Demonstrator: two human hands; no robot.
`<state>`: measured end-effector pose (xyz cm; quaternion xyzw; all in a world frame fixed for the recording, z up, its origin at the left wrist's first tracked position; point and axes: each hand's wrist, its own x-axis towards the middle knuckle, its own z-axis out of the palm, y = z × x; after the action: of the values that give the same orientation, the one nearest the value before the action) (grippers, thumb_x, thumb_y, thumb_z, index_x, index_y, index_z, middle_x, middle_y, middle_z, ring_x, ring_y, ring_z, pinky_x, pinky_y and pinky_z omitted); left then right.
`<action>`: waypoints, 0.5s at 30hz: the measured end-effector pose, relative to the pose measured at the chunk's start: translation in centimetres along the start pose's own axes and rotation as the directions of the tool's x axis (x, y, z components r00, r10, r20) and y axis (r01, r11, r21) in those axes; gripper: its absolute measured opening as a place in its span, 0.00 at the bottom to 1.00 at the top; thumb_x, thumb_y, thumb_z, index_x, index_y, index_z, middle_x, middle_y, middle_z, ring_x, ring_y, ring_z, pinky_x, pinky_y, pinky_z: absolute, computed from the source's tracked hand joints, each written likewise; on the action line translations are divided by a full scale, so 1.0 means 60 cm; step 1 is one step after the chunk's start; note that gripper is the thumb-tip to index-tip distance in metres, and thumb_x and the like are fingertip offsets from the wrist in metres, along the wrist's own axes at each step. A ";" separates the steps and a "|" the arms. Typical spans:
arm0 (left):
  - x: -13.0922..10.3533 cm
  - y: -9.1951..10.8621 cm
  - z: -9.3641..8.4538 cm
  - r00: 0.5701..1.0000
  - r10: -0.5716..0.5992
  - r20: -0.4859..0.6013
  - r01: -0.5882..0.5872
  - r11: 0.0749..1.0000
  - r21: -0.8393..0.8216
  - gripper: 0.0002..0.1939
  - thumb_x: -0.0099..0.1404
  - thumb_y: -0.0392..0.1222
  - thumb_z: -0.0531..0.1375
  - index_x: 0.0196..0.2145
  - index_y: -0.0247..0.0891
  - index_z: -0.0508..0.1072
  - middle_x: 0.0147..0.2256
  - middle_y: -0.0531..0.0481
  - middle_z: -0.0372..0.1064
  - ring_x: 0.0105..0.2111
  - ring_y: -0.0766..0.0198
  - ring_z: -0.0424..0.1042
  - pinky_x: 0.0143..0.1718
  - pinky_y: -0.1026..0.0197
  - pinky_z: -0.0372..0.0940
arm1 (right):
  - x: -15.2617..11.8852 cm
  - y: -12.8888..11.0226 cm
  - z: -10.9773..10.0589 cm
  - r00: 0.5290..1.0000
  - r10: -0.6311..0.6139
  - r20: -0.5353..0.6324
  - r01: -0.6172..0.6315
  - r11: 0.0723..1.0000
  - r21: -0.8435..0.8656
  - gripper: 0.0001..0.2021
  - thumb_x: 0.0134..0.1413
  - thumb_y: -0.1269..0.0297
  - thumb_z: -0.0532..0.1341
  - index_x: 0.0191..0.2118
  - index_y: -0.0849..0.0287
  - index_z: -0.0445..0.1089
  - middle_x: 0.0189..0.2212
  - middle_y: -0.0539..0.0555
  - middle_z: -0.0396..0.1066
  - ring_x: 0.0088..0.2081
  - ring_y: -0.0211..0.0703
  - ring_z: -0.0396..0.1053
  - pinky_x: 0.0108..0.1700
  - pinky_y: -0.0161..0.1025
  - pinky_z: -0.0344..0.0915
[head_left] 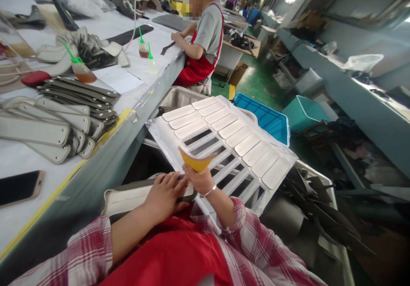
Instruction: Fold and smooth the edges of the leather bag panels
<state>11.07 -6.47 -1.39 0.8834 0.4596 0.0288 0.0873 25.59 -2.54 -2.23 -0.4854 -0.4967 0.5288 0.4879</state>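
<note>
1. Left hand [165, 192] flat on grey strap piece [128, 194] across the lap.
2. Right hand [200, 178] pinches yellow scraper [196, 161], just above the strap end.
3. Slotted rack [224, 143] with pale strips sits behind the hands.
4. Strap stack [57, 119], phone [19, 187] on workbench [19, 158].
5. Co-worker [205, 38] seated further along.

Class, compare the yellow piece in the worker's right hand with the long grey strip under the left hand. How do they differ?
The yellow piece is short, bright and held up in the right hand; the grey strip is long, dull and lies flat on the lap under the left hand. Both are thin, flat pieces.
</note>
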 end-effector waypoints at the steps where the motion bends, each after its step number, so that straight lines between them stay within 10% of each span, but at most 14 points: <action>1: 0.001 0.001 -0.001 1.000 -0.004 0.006 0.004 1.000 0.004 0.34 0.56 0.60 0.57 0.56 0.42 0.58 0.55 0.40 0.56 0.54 0.50 0.55 0.52 0.49 0.48 | 0.000 0.001 0.002 1.000 -0.015 0.002 0.015 0.999 -0.035 0.14 0.45 0.54 0.61 0.23 0.60 0.63 0.17 0.46 0.59 0.19 0.32 0.56 0.20 0.32 0.55; 15: -0.003 0.001 -0.003 0.998 -0.021 0.053 0.020 1.000 0.005 0.37 0.54 0.60 0.57 0.58 0.44 0.55 0.56 0.41 0.56 0.54 0.49 0.55 0.51 0.49 0.48 | -0.028 -0.023 0.007 0.992 0.080 -0.097 -0.050 0.958 0.281 0.16 0.44 0.51 0.62 0.25 0.59 0.61 0.11 0.41 0.49 0.14 0.27 0.47 0.16 0.31 0.47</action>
<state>11.00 -6.66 -1.21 0.8792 0.4663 0.0035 0.0978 25.33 -4.18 -0.78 -0.4560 -0.3742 0.5822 0.5595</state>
